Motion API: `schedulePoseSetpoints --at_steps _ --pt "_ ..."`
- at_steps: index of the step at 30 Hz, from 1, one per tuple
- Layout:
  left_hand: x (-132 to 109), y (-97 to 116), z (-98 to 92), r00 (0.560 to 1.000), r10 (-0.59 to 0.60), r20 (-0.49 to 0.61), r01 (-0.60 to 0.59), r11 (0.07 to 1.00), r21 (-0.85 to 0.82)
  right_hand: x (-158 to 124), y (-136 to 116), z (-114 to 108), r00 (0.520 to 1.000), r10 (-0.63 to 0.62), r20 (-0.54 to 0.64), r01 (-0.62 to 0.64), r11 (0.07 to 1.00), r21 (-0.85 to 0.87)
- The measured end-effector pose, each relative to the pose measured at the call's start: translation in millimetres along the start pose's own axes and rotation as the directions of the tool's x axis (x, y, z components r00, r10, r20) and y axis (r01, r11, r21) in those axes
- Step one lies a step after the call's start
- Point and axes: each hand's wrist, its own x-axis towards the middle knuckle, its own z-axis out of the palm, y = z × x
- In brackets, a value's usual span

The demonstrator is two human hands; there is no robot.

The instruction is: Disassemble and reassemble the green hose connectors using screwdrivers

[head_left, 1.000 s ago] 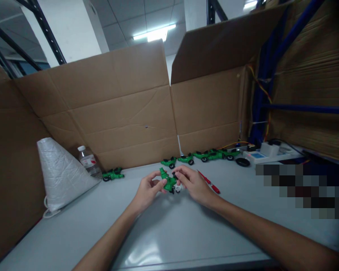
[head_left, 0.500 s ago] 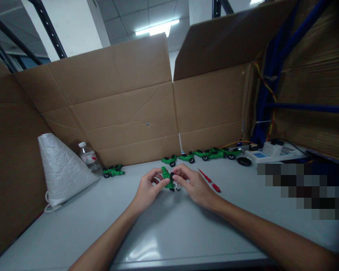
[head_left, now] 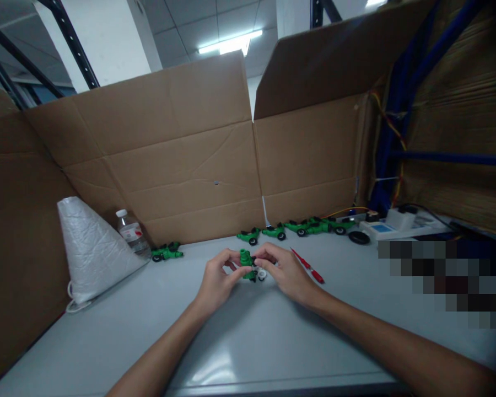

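Note:
Between my two hands, just above the table, is a green toy car [head_left: 245,258] with dark parts and a small white wheel-like piece [head_left: 262,274] at its lower right. My left hand [head_left: 221,275] pinches its left side between thumb and fingers. On the other side, my right hand [head_left: 279,267] has thumb and forefinger closed on a small black part of the car, partly covered by the fingertips. A red screwdriver [head_left: 308,266] lies on the table just right of my right hand.
Several green toy cars [head_left: 248,236] line the back of the table [head_left: 248,342], and more green toy vehicles [head_left: 167,252] sit at left beside a plastic bottle [head_left: 132,234] and a silvery bag [head_left: 93,253]. A white power strip [head_left: 413,223] lies at back right. Cardboard walls [head_left: 182,160] stand behind.
The toy car has tilted in my fingers, its green end turning toward me, and the white piece shows more. Both hands keep their hold nearly in place.

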Motion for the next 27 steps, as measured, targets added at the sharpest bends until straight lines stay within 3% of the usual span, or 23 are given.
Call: schedulePoseSetpoints --at_steps 12,17,22,27 --pt "-3.6 3.4 2.8 0.999 0.001 -0.044 0.000 1.000 0.018 1.0 -0.3 -0.5 0.999 -0.033 0.013 0.033 0.999 -0.008" --pt "-2.2 4.3 4.7 0.996 -0.085 -0.030 0.083 0.995 -0.060 -0.1 -1.2 -2.4 0.997 -0.067 0.034 0.070 0.994 -0.080" --pt "1.2 -8.9 7.8 0.977 -0.214 -0.005 0.208 0.953 -0.219 1.6 -0.9 -4.8 0.996 -0.064 0.065 0.070 0.993 -0.100" --pt "2.2 -10.5 6.9 0.984 -0.177 0.013 0.177 0.966 -0.189 1.8 1.9 -5.7 0.999 0.010 0.044 -0.005 0.995 -0.102"
